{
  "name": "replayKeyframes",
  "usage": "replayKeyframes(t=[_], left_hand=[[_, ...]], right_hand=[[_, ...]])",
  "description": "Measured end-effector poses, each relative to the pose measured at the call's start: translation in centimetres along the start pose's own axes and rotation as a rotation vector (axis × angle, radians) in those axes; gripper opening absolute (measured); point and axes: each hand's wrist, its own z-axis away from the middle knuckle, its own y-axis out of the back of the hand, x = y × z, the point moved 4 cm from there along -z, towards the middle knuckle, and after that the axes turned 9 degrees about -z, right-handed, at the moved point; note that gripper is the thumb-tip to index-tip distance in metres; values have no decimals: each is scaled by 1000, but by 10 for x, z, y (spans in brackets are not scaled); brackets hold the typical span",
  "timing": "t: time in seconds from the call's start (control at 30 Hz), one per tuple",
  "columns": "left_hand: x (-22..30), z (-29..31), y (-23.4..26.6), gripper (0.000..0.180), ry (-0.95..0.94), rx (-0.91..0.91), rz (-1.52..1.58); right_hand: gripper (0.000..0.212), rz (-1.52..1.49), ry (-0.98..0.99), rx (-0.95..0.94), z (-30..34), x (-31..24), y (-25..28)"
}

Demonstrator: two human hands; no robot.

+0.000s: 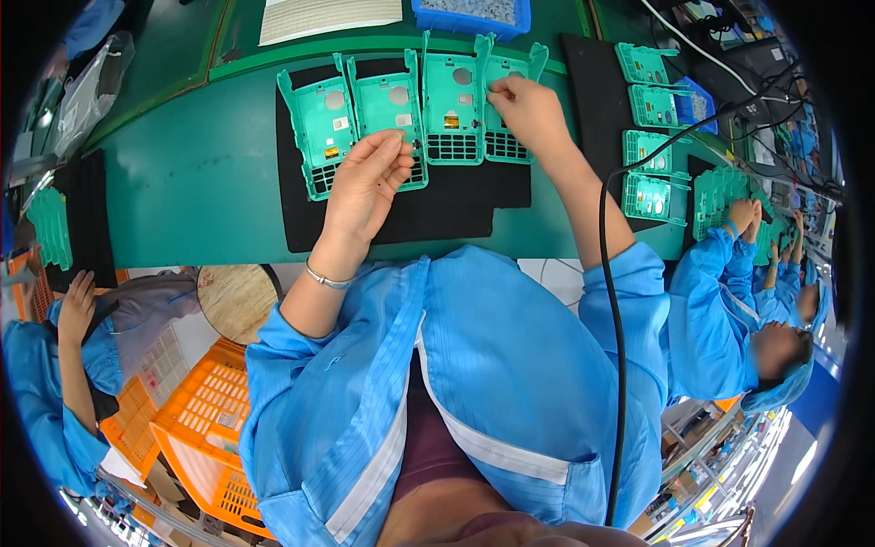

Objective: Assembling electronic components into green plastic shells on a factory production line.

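Observation:
Four-sided green plastic housings lie side by side on a black mat [410, 214], each with a grid of slots at its near end. My left hand [369, 178] is closed in a pinch over the near part of the second housing [383, 91] from the left; whatever its fingertips hold is too small to make out. My right hand [533, 114] has its fingers pinched together at the right-hand housing [501, 73], over its upper part, and hides some of it. Between my hands lies another housing [463, 109] with a small amber patch. The leftmost housing [314, 114] stands a little tilted.
A blue bin of small pale parts [469, 16] and a white sheet [328, 20] are at the far edge. More green housings [652, 150] line a black strip at right. A black cable [606, 246] hangs across my right side. Co-workers sit at both sides; orange crates [205, 415] stand lower left.

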Motion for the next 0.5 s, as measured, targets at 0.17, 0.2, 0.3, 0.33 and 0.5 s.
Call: replayKeyframes(t=[0.17,0.2,0.3,0.33,0.5], left_hand=[[3,0,5,15,-22,73,15],[4,0,4,15,-21,77,16],[5,-1,-1,15,-11,69,10],[5,-1,-4,15,-4,59,28],[0,-9,0,13,1,-23,118]], right_hand=[[20,60,315,181,31,-14,-4],[20,58,315,177,33,-13,-7],[31,193,337,221,37,-17,-11],[32,257,327,198,36,-21,-9],[31,245,265,95,29,-22,-4]])
